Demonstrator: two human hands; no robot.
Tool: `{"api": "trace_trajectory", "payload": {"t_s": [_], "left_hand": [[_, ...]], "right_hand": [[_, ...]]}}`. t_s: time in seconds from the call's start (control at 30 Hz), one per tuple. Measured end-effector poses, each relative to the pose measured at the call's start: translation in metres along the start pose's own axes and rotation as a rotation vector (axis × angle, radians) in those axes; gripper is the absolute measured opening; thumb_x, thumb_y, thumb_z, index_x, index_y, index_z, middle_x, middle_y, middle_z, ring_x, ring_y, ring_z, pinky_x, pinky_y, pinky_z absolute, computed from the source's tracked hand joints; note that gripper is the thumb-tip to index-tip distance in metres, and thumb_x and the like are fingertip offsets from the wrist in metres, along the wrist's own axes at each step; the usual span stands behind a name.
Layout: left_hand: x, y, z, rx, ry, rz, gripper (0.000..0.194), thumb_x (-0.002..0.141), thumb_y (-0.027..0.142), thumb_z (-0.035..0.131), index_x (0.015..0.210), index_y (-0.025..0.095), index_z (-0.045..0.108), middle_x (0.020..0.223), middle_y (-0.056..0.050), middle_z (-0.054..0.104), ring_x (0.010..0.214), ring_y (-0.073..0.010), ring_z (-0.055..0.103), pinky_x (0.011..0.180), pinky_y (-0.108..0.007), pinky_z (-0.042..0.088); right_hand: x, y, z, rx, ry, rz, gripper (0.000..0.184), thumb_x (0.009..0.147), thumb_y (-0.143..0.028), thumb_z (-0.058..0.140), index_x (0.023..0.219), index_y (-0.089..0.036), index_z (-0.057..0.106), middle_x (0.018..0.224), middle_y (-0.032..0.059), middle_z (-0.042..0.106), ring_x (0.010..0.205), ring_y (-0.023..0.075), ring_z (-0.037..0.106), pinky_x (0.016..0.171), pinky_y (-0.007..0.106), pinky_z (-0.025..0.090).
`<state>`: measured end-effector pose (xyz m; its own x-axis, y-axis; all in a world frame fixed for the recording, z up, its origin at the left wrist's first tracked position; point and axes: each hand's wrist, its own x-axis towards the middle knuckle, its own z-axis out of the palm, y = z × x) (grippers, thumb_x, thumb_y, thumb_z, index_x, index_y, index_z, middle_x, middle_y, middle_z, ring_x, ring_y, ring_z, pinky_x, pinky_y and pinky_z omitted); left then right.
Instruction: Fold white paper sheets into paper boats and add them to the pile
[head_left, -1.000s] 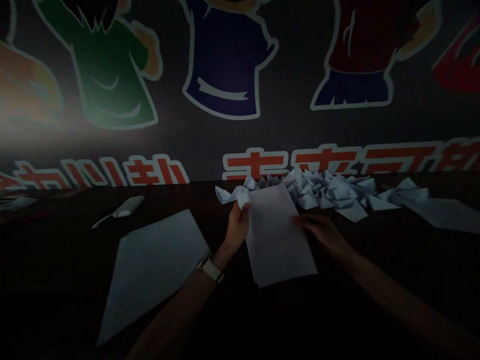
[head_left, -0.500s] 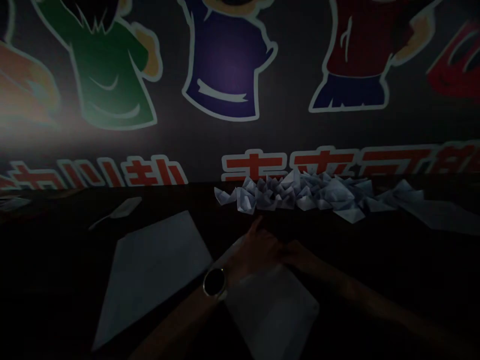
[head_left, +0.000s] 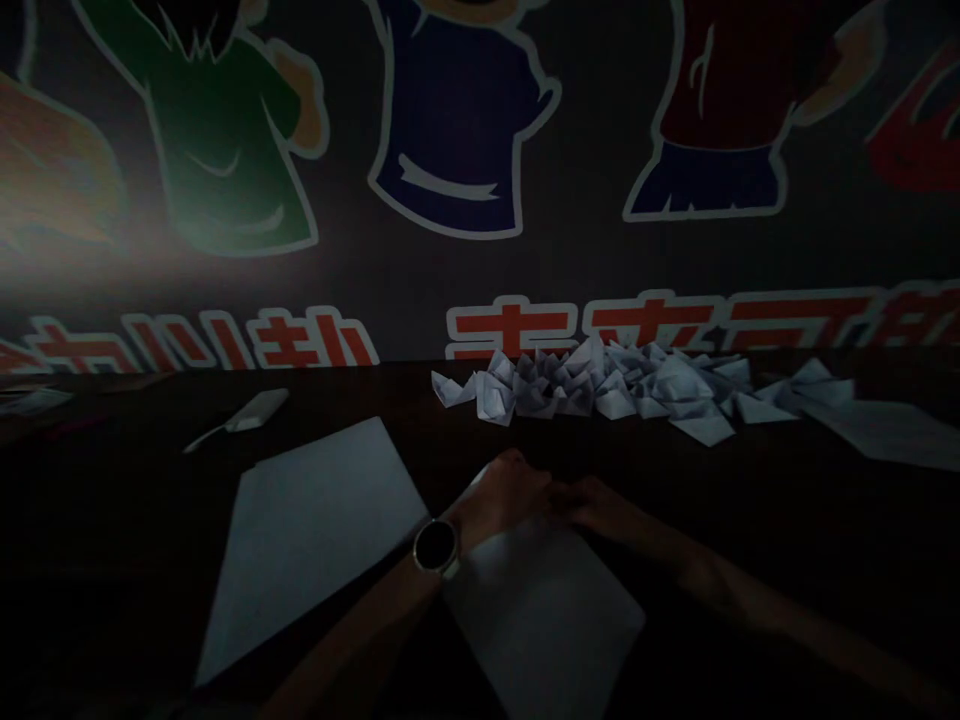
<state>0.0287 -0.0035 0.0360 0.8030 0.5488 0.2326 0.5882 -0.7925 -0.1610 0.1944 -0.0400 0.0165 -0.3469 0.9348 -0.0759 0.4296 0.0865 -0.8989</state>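
Note:
In the dim light, a white sheet of paper [head_left: 551,610] lies at an angle in front of me. My left hand [head_left: 514,490], a round watch [head_left: 436,546] on its wrist, rests over the far part of that sheet with its fingers curled in on it. Close against it, my right hand [head_left: 589,505] has its fingers pressed together at the sheet's far right edge. Shadow and the left hand hide the fold or edge between them. A stack of white paper [head_left: 322,545] lies just left of my left forearm.
A heap of folded paper boats [head_left: 600,380] stands beyond my hands, against a wall with cartoon figures [head_left: 457,130]. A flat sheet [head_left: 892,430] lies at the right. A white object with a thin tail [head_left: 255,410] and some papers [head_left: 34,400] are at the left.
My left hand's raised finger has folded down, and the hand is now more curled on the paper. My right hand has barely shifted. The view has moved slightly.

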Motion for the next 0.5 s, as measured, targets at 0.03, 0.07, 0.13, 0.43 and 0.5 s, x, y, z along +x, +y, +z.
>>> {"api": "trace_trajectory", "payload": {"t_s": [0.03, 0.07, 0.13, 0.43, 0.5], "left_hand": [[0.001, -0.004, 0.001, 0.000, 0.016, -0.028, 0.029, 0.088, 0.031, 0.044, 0.073, 0.015, 0.064, 0.064, -0.006, 0.064, 0.063, -0.0178, 0.060, 0.066, -0.030, 0.040], [0.001, -0.009, 0.002, -0.003, 0.043, -0.062, 0.032, 0.088, 0.034, 0.044, 0.072, 0.016, 0.064, 0.064, -0.006, 0.064, 0.064, -0.0179, 0.060, 0.066, -0.030, 0.040], [0.000, -0.019, 0.002, -0.027, 0.090, -0.120, 0.036, 0.088, 0.038, 0.043, 0.071, 0.016, 0.065, 0.063, -0.006, 0.063, 0.064, -0.0180, 0.060, 0.067, -0.030, 0.040], [-0.015, -0.066, -0.008, -0.557, 0.345, -0.631, 0.035, 0.085, 0.044, 0.045, 0.072, 0.017, 0.063, 0.060, -0.003, 0.058, 0.066, -0.0190, 0.059, 0.061, -0.026, 0.039], [-0.016, -0.070, -0.005, -0.671, 0.306, -0.642, 0.052, 0.088, 0.050, 0.030, 0.064, 0.016, 0.061, 0.052, -0.003, 0.055, 0.056, -0.0161, 0.057, 0.055, -0.024, 0.039]], "right_hand": [[0.000, 0.000, 0.000, -0.014, 0.014, 0.009, 0.027, 0.063, -0.040, 0.063, 0.060, -0.014, 0.070, 0.054, -0.0011, 0.059, 0.055, 0.0134, 0.049, 0.054, 0.024, 0.036], [0.001, 0.000, -0.001, -0.025, 0.023, 0.016, 0.027, 0.062, -0.040, 0.064, 0.060, -0.014, 0.070, 0.053, -0.0012, 0.058, 0.054, 0.0128, 0.048, 0.053, 0.023, 0.035], [0.002, 0.002, -0.002, -0.017, 0.019, 0.024, 0.027, 0.062, -0.041, 0.064, 0.061, -0.014, 0.070, 0.053, -0.0010, 0.058, 0.053, 0.0124, 0.047, 0.051, 0.023, 0.033], [-0.005, 0.003, -0.008, 0.048, -0.048, 0.082, 0.027, 0.062, -0.041, 0.066, 0.063, -0.014, 0.070, 0.053, -0.0017, 0.058, 0.049, 0.0097, 0.044, 0.048, 0.022, 0.031], [-0.006, 0.001, -0.010, 0.061, -0.048, 0.084, 0.027, 0.063, -0.042, 0.066, 0.062, -0.014, 0.069, 0.052, -0.0021, 0.058, 0.047, 0.0093, 0.044, 0.047, 0.022, 0.030]]}}
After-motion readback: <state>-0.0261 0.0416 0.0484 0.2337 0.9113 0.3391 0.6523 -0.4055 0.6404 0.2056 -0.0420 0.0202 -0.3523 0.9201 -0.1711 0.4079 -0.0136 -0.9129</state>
